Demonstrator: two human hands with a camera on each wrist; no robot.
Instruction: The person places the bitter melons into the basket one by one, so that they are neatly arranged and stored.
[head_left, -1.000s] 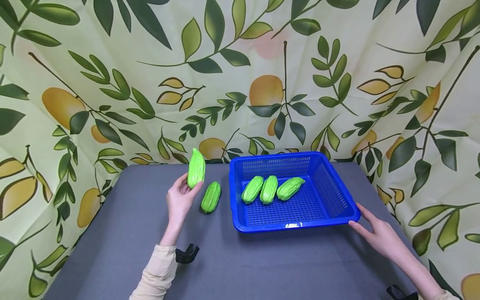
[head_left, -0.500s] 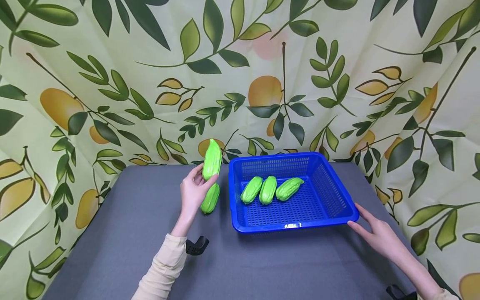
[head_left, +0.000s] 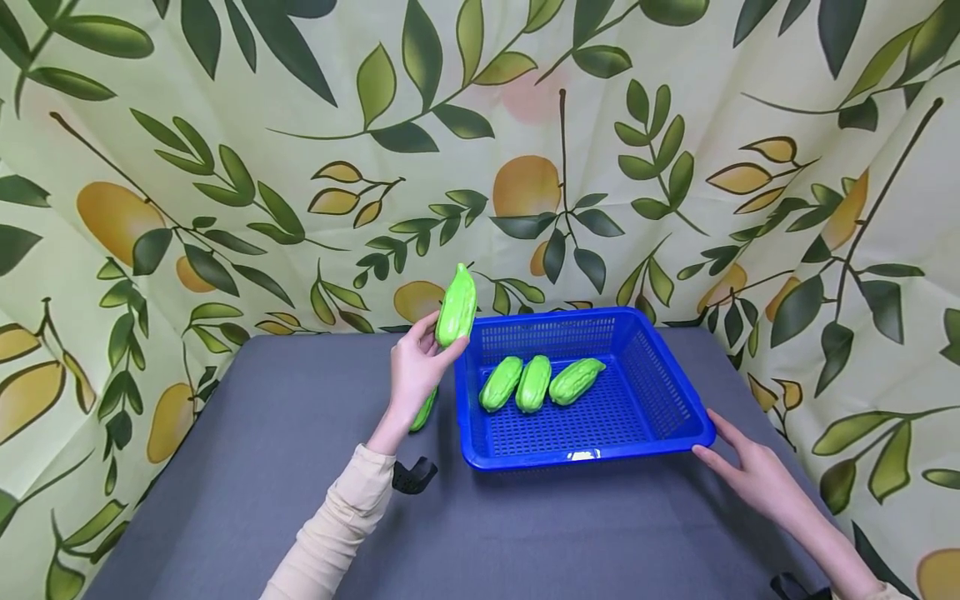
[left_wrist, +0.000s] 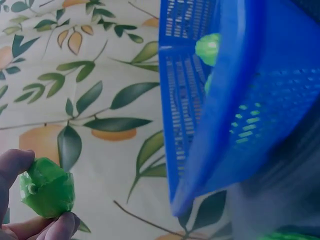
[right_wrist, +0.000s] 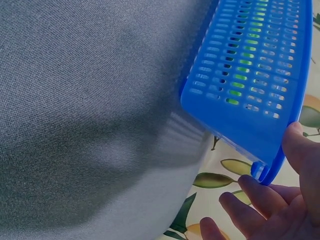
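My left hand (head_left: pixel 417 365) pinches a green ridged vegetable (head_left: pixel 457 307) upright in the air, just beyond the left rim of the blue basket (head_left: pixel 585 457). In the left wrist view that vegetable (left_wrist: pixel 48 188) shows end-on between thumb and fingers of the left hand (left_wrist: pixel 30 220). Three similar vegetables lie inside the basket, the middle one (head_left: pixel 534 383) close beside the left one (head_left: pixel 501 383). My right hand (head_left: pixel 761 475) grips the basket's near right corner; in the right wrist view the thumb and fingers of the right hand (right_wrist: pixel 280 200) are round the rim (right_wrist: pixel 301 85).
Another green vegetable (head_left: pixel 423 412) lies on the grey table (head_left: pixel 300 417) left of the basket, mostly hidden by the left hand. Behind the table hangs a leaf-patterned cloth (head_left: pixel 450 150). A black strap piece (head_left: pixel 415 476) is at the left wrist.
My left hand has moved right and slightly up with its vegetable, from left of the one on the table to the basket's left rim. My right hand keeps its grip on the corner.
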